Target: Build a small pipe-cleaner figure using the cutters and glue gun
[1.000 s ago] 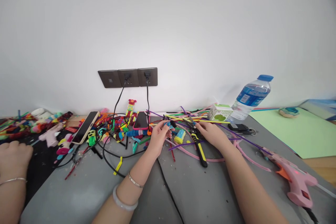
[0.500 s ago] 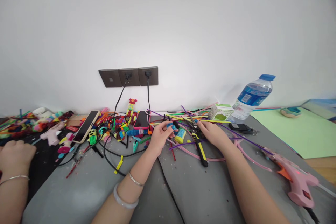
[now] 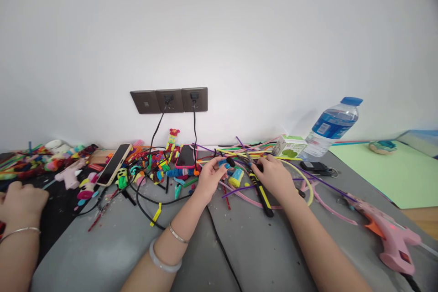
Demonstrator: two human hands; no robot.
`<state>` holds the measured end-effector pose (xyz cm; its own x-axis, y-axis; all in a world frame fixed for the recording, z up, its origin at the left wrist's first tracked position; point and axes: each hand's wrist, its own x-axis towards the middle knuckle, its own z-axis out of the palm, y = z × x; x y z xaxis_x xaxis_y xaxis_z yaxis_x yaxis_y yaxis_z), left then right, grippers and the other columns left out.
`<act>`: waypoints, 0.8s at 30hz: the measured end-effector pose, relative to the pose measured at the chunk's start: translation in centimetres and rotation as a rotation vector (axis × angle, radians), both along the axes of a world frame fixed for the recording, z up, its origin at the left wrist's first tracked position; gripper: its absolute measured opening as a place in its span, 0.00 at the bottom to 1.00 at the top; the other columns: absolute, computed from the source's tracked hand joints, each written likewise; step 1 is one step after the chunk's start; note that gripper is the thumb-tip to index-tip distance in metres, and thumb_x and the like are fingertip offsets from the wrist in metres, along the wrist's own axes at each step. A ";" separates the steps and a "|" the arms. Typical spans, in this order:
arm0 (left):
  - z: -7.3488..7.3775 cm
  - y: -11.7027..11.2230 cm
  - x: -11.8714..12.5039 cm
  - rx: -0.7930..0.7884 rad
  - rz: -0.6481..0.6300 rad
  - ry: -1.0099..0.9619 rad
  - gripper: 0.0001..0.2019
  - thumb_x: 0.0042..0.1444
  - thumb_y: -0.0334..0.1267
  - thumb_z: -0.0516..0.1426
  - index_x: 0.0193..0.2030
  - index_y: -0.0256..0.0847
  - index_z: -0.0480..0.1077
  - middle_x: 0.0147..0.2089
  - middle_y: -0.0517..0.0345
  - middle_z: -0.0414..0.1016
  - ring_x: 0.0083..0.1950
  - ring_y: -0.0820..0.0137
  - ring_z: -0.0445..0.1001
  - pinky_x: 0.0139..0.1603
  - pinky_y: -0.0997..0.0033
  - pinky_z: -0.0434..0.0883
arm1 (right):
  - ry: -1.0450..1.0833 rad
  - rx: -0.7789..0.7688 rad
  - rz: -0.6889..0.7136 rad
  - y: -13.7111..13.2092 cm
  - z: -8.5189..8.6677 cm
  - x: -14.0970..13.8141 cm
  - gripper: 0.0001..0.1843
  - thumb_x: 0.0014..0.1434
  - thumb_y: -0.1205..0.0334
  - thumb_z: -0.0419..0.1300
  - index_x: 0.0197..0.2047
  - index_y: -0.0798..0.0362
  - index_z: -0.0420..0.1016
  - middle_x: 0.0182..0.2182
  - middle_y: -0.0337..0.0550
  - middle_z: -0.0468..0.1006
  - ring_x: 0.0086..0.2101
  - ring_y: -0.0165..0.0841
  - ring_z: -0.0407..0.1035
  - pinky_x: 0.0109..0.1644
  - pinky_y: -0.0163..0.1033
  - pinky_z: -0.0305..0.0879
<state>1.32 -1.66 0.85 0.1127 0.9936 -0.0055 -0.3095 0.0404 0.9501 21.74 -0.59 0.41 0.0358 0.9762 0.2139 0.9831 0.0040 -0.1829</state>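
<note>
My left hand point(image 3: 212, 178) pinches a small blue piece with a dark round end point(image 3: 231, 163), which looks like fuzzy chenille stem. My right hand point(image 3: 273, 174) is curled over black-and-yellow pliers point(image 3: 263, 196), their handles apart; the palm hides part of them. Between the hands lies a small yellow-and-blue roll point(image 3: 236, 178) of the same fuzzy stuff. A pale yellow stem point(image 3: 310, 191) arcs out past my right hand, and a purple stem point(image 3: 236, 191) lies below the roll.
A pink glue gun point(image 3: 397, 242) rests at right. Behind stand a tilted water bottle point(image 3: 333, 123) and a small green-white box point(image 3: 290, 146). Two phones point(image 3: 114, 164), a black cable point(image 3: 219, 242) and fuzzy figures point(image 3: 122, 178) lie at left, near another person's hand point(image 3: 23, 203).
My right hand has shifted from the pliers' jaw end onto their handles, which now stand spread. A yellow stem now loops beside my right wrist. My left hand keeps its pinch.
</note>
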 end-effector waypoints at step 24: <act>0.7 -0.5 0.1 0.053 -0.158 0.108 0.23 0.45 0.56 0.66 0.38 0.36 0.76 0.32 0.57 0.72 0.27 0.76 0.65 0.28 0.75 0.67 | 0.756 0.200 0.784 -0.9 2.2 -2.2 0.10 0.60 0.60 0.63 0.45 0.49 0.73 0.40 0.46 0.76 0.42 0.39 0.70 0.47 0.46 0.68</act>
